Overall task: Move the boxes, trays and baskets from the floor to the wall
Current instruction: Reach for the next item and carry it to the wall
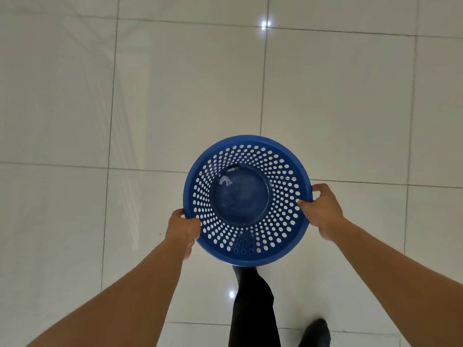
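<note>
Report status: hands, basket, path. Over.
Grip firm: left hand and right hand on the blue basket rim. Basket carried above the tiled floor, paper scrap inside. Only tiles ahead; wall not in view.

Both forearms are bare to the near edge of the view, as are the left hand [184,230] and the right hand [323,211]. A black trouser leg [253,309], loose and softly creased, narrows to a dark foot tip [237,271] at its far end. To its right sits a second foot [317,331] in black, round-toed footwear; shoe or sock is unclear.
</note>
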